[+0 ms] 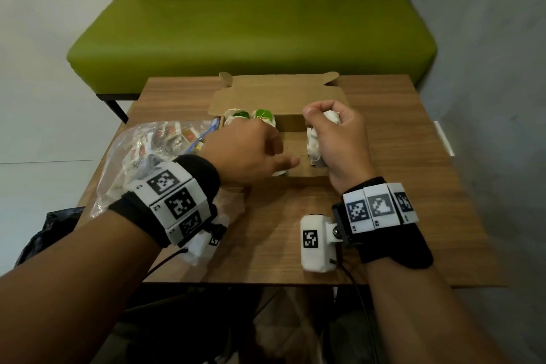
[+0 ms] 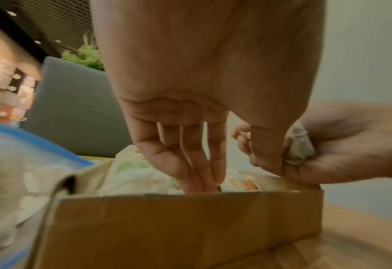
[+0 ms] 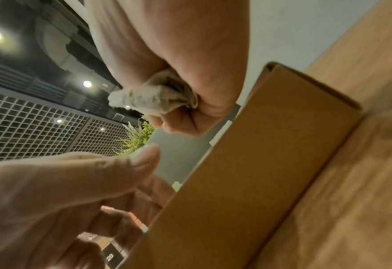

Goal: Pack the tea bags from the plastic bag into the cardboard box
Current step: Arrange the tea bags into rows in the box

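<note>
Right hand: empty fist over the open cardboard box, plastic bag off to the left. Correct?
Not empty. The right hand grips crumpled tea bags, as the right wrist view shows. It is over the open cardboard box, plastic bag to the left.

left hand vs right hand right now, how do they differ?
The left hand has straight fingers reaching down into the cardboard box and grips nothing; the right hand is curled round a bunch of white tea bags. The left sits by the box's left side, the right by its right. Both are over the box.
</note>
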The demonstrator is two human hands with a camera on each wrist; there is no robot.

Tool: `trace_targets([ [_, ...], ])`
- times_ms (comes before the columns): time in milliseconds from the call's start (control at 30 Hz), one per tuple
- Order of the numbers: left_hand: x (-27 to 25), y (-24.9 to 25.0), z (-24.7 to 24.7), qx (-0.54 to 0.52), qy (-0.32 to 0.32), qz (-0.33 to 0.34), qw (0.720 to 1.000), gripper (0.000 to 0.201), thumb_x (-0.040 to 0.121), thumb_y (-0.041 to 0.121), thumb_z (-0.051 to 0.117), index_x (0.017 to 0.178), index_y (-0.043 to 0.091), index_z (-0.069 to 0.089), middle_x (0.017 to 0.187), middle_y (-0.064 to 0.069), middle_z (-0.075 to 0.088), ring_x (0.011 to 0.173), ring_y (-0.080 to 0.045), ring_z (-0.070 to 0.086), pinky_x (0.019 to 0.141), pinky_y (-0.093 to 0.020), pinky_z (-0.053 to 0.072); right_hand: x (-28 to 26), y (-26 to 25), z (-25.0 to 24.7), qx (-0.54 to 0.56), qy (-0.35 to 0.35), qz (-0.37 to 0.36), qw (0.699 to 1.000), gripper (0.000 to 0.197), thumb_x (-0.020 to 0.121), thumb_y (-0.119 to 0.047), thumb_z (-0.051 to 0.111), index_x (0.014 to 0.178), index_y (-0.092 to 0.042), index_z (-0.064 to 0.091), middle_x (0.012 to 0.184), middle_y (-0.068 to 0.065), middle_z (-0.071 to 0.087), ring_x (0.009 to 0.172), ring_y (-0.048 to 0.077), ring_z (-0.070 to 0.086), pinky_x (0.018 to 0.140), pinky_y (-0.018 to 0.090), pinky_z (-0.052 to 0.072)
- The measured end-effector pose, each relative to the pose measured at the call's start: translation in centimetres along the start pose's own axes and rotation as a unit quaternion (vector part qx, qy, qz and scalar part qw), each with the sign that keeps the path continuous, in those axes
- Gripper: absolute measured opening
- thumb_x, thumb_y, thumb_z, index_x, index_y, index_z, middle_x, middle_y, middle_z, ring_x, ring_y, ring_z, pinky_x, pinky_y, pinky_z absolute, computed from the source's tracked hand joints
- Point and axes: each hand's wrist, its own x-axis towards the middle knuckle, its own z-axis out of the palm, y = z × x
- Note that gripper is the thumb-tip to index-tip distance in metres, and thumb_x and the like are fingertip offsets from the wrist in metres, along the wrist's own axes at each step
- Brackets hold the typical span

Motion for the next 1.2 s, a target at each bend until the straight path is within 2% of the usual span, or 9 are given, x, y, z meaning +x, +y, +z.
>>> trace_targets([
  [67,0.2,0.8,0.7,0.08,-0.013,-0.027,0.996,0.063,0.065,0.086,0.045,0.087,0.029,0.063,0.084,0.008,0.066,0.082,-0.016,0.062,0.072,-0.035,0.055,0.0,0.4,0.2,-0.006,-0.001,0.018,1.0,0.016,0.09,-0.02,0.071,0.075,-0.024,0.066,0.073,-0.008,0.063,0.066,0.015,0.055,0.045,0.02,0.04],
  [133,0.4,1.7,1.1,0.136,-0.018,-0.071,0.988,0.066,0.071,0.085,0.048,0.093,0.024,0.06,0.086,0.003,0.061,0.082,-0.019,0.058,0.067,-0.031,0.048,-0.1,0.6,0.2,-0.002,-0.003,0.033,0.999,0.016,0.089,-0.02,0.071,0.075,-0.023,0.067,0.073,-0.008,0.063,0.064,0.016,0.056,0.046,0.023,0.043],
  [267,1.2,3.2,1.1,0.127,-0.035,-0.107,0.985,0.063,0.071,0.079,0.057,0.087,0.019,0.052,0.085,0.0,0.054,0.08,-0.021,0.057,0.064,-0.031,0.044,0.0,0.9,0.2,-0.01,0.005,0.036,0.999,0.015,0.09,-0.017,0.071,0.075,-0.02,0.067,0.08,-0.006,0.066,0.072,0.013,0.06,0.05,0.024,0.048],
  [333,1.9,3.4,0.7,0.118,-0.076,-0.114,0.984,0.054,0.073,0.068,0.066,0.09,0.019,0.052,0.09,-0.001,0.056,0.085,-0.022,0.058,0.067,-0.032,0.046,0.2,1.1,0.2,-0.011,0.005,0.031,0.999,0.016,0.089,-0.017,0.072,0.074,-0.021,0.067,0.079,-0.009,0.067,0.078,0.012,0.061,0.062,0.028,0.049],
  [533,2.8,3.5,0.6,0.147,-0.109,-0.101,0.978,0.045,0.081,0.042,0.072,0.112,0.016,0.051,0.102,-0.005,0.056,0.096,-0.025,0.059,0.074,-0.036,0.049,0.2,1.2,0.2,-0.012,0.0,0.033,0.999,0.016,0.089,-0.018,0.071,0.074,-0.022,0.067,0.085,-0.009,0.069,0.085,0.015,0.064,0.068,0.032,0.051],
  [700,2.6,2.7,0.7,0.122,-0.075,-0.073,0.987,0.026,0.084,0.022,0.07,0.095,0.015,0.048,0.094,-0.008,0.052,0.086,-0.025,0.054,0.067,-0.033,0.044,0.3,1.5,0.1,-0.025,-0.008,0.021,0.999,0.02,0.086,-0.017,0.072,0.068,-0.026,0.067,0.095,-0.002,0.071,0.09,0.016,0.063,0.078,0.035,0.055],
  [800,2.2,2.7,0.3,0.115,-0.041,-0.071,0.99,0.028,0.08,0.029,0.072,0.087,0.014,0.049,0.08,-0.003,0.047,0.084,-0.027,0.055,0.063,-0.033,0.041,0.3,1.6,0.2,-0.028,-0.014,0.019,0.999,0.018,0.084,-0.019,0.073,0.068,-0.027,0.068,0.102,0.003,0.07,0.092,0.018,0.062,0.079,0.036,0.054],
  [900,2.1,3.1,0.4,0.163,-0.06,-0.094,0.98,0.038,0.078,0.045,0.074,0.089,0.017,0.049,0.078,-0.001,0.045,0.08,-0.023,0.053,0.064,-0.033,0.043,0.3,1.6,0.2,-0.028,-0.01,0.018,0.999,0.019,0.085,-0.017,0.073,0.069,-0.026,0.068,0.101,0.001,0.07,0.097,0.018,0.063,0.083,0.037,0.055],
  [1200,2.7,3.8,1.1,0.178,-0.116,-0.104,0.972,0.029,0.086,0.03,0.07,0.103,0.015,0.053,0.087,-0.004,0.048,0.084,-0.024,0.053,0.069,-0.036,0.049,0.1,1.3,0.0,-0.025,-0.024,0.014,0.999,0.019,0.088,-0.012,0.07,0.073,-0.022,0.067,0.088,-0.008,0.066,0.091,0.013,0.062,0.08,0.029,0.053],
])
